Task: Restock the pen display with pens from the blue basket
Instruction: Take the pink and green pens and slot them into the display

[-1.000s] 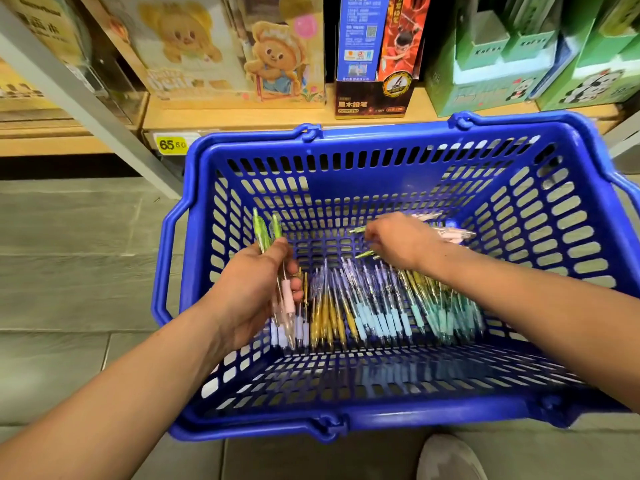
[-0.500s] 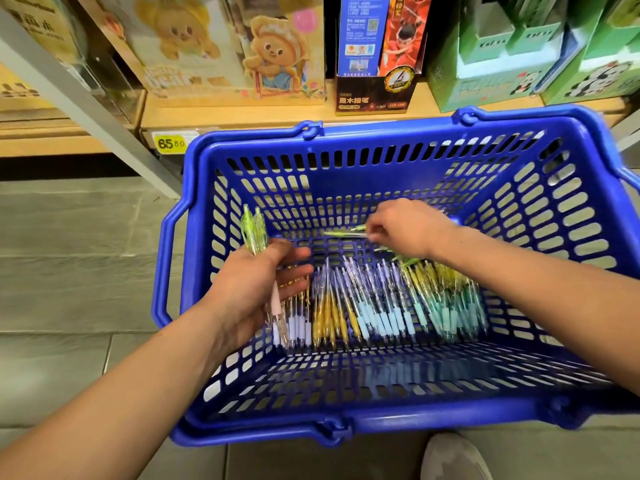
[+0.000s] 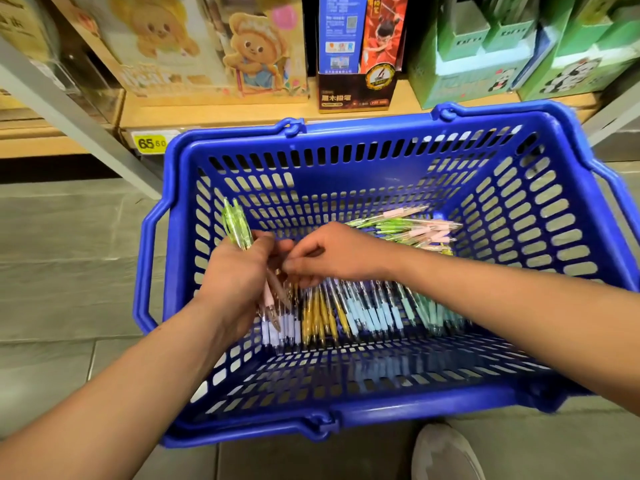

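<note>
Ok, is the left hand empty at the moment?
No, the left hand grips a bundle of pens, their green tops sticking up above its fingers, over the blue basket.

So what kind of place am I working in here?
Most likely a stationery or gift shop aisle. A wooden shelf carries a yellow price tag and rows of boxes in printed retail packaging, and a blue shopping basket in front of it holds loose pens.

yellow shelf price tag (image 3: 151,144) reading "65.60", other box print illegible
</note>
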Demonstrator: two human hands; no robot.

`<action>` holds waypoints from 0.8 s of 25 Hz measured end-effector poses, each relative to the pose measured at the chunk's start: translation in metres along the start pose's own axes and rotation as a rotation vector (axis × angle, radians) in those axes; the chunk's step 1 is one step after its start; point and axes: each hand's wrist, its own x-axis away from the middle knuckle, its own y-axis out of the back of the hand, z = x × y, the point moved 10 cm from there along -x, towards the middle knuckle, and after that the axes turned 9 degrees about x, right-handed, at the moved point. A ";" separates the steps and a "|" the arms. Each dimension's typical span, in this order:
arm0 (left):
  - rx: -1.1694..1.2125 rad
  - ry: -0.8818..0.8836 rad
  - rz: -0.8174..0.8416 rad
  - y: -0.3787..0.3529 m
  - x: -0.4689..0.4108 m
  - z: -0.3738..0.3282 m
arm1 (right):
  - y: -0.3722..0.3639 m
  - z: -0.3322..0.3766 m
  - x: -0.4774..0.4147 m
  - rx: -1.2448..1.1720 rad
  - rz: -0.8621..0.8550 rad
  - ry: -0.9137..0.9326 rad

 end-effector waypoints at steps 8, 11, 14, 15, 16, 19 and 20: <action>-0.031 0.070 -0.022 0.008 0.006 0.003 | 0.088 -0.140 0.018 1.229 -0.138 -0.407; -0.007 0.092 0.014 0.003 0.007 0.004 | 0.088 -0.146 0.014 1.331 -0.109 -0.362; 0.041 0.103 0.033 -0.003 0.009 0.007 | 0.087 -0.136 0.009 1.233 -0.073 -0.316; 0.047 0.098 0.023 -0.003 0.009 0.007 | 0.086 -0.125 0.008 1.152 -0.064 -0.262; 0.054 0.089 0.005 -0.001 0.009 0.007 | 0.082 -0.109 0.006 1.032 -0.066 -0.196; 0.074 0.059 -0.050 0.005 0.006 0.005 | 0.063 -0.047 0.007 0.489 -0.163 -0.066; 0.071 0.059 -0.058 0.006 0.005 0.004 | 0.054 -0.029 0.006 0.316 -0.192 -0.049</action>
